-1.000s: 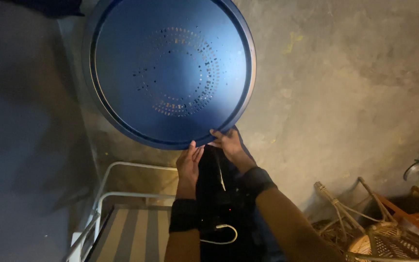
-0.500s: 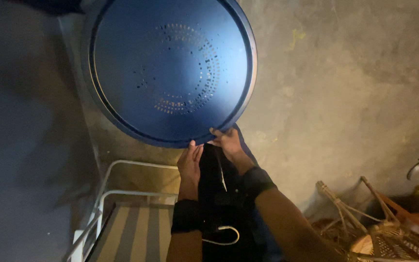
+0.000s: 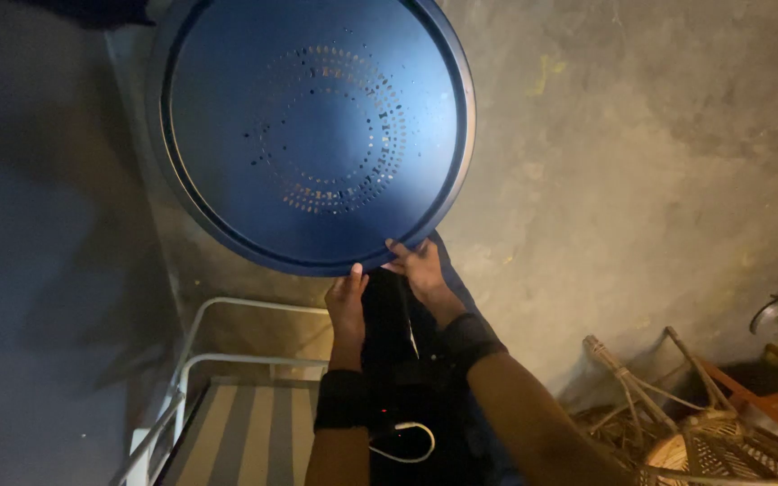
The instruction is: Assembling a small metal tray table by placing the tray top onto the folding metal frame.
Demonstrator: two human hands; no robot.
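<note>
Blue perforated basin [image 3: 312, 135] directly above both hands' grip, rim touching.

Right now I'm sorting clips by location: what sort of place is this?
Probably a storage corner or backyard nook: rough concrete wall, stacked wicker furniture, a white metal frame. Both hands, left hand and right hand, touch a big blue perforated tub.

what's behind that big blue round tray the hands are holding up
Behind the blue round tray, held at its lower rim by the left hand and right hand, is a rough grey wall. The wall directly behind the tray is hidden.
</note>
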